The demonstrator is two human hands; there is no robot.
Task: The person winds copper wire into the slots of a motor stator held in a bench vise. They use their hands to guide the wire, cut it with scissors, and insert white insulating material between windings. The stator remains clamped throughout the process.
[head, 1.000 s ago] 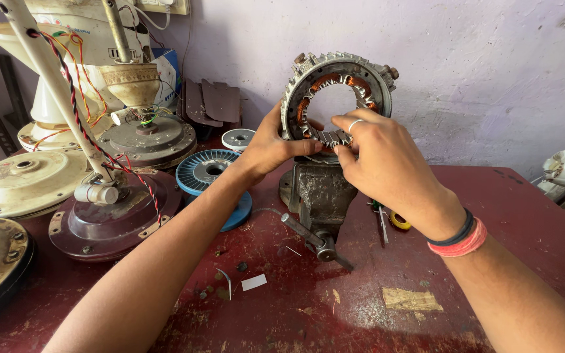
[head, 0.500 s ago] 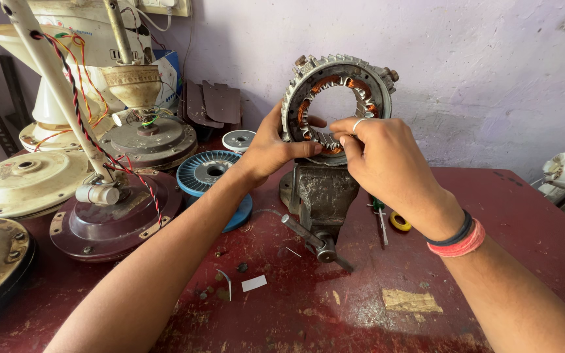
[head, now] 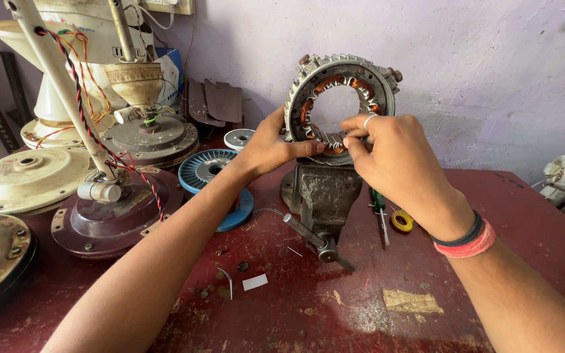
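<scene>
While the stator ring point(head: 340, 103) stands upright, clamped in the bench vise point(head: 322, 196), the left hand point(head: 271, 145) grips its left rim and the right hand point(head: 393, 157) pinches at the lower inner slots. Copper windings show at top; lower slots appear bare, so winding work looks partial.

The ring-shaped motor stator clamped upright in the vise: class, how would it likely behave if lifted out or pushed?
The stator looks like stacked metal with copper windings, so probably stiff and heavy for its size. Being round, it could roll once freed from the vise. The exposed windings seem easily damaged.
</scene>
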